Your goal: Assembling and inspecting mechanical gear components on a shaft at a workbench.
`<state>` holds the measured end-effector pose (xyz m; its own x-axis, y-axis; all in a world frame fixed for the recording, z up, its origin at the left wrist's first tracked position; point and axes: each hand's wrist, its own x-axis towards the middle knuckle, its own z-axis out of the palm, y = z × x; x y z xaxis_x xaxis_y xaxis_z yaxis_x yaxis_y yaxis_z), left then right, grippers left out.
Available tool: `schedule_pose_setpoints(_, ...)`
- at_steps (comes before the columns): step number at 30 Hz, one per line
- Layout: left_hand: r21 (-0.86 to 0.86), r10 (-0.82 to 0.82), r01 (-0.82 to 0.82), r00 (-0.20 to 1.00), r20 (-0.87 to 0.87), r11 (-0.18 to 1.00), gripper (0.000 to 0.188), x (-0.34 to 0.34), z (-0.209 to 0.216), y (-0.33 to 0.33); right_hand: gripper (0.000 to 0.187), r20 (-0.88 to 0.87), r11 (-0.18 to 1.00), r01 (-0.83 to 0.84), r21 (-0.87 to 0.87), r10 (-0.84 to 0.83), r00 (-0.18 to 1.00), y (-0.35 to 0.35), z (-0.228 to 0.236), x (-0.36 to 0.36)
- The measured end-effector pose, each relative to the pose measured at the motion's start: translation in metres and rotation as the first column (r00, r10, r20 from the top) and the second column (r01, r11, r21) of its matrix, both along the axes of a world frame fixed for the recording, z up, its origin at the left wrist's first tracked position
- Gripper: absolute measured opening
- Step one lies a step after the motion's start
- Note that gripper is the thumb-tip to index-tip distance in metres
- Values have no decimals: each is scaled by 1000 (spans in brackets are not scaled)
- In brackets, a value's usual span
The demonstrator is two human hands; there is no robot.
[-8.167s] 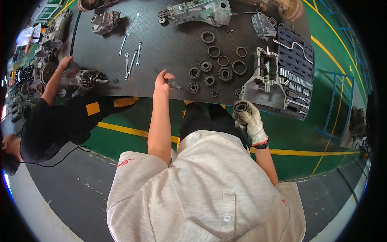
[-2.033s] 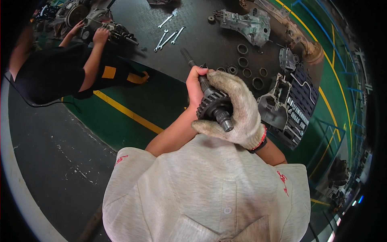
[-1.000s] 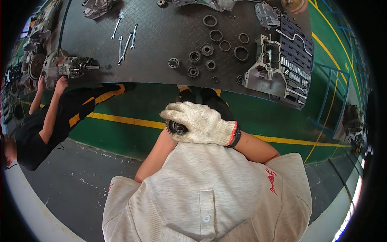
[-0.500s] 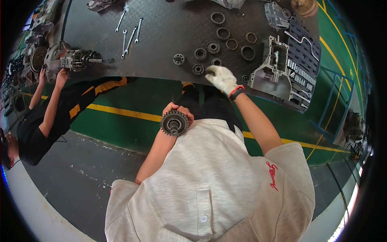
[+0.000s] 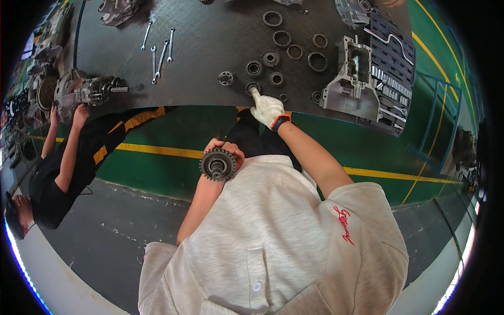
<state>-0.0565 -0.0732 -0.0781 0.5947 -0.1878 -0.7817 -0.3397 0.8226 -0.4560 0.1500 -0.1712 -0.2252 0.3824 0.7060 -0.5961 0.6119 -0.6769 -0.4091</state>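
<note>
My left hand (image 5: 237, 152), bare, is closed around a shaft with a toothed gear (image 5: 218, 164), held in front of my waist. The gear faces up and hides most of the fingers. My right hand (image 5: 269, 109) wears a white knit glove and reaches over the table's near edge. Its outstretched finger touches or hovers at a small gear (image 5: 252, 86); contact is hard to make out. Close by lie a bearing (image 5: 226, 78), another small gear (image 5: 276, 79), a dark ring gear (image 5: 254, 68) and a small ring (image 5: 283, 97).
On the metal table (image 5: 194, 89) several rings and gears spread beyond my right hand. An open gearbox housing (image 5: 352, 79) and a socket tool case (image 5: 391, 68) stand right. Wrenches (image 5: 161, 58) lie left. A co-worker (image 5: 58, 157) handles a gearbox assembly (image 5: 84, 89) at far left.
My right hand has moved left along the table edge to the small gear, uncovering another gear and a small ring. The view has shifted slightly; my left hand still holds the gear shaft.
</note>
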Motion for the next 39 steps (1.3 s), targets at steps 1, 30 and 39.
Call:
schedule_pose_setpoints(1, -1, 4, -4, 1000, 24, 1000, 29, -1, 0, 0, 68, 39, 998, 1, 56, -3, 999, 1, -1, -2)
schedule_pose_setpoints(30, 127, 54, -58, 998, 34, 990, 27, 3, -4, 17, 60, 275, 938, 342, -60, -314, 909, -33, -3, 171)
schedule_pose_setpoints(39, 121, 126, -126, 992, 12, 985, 27, 51, 8, 11, 33, -668, 194, 966, 169, -698, 257, -79, 25, 251)
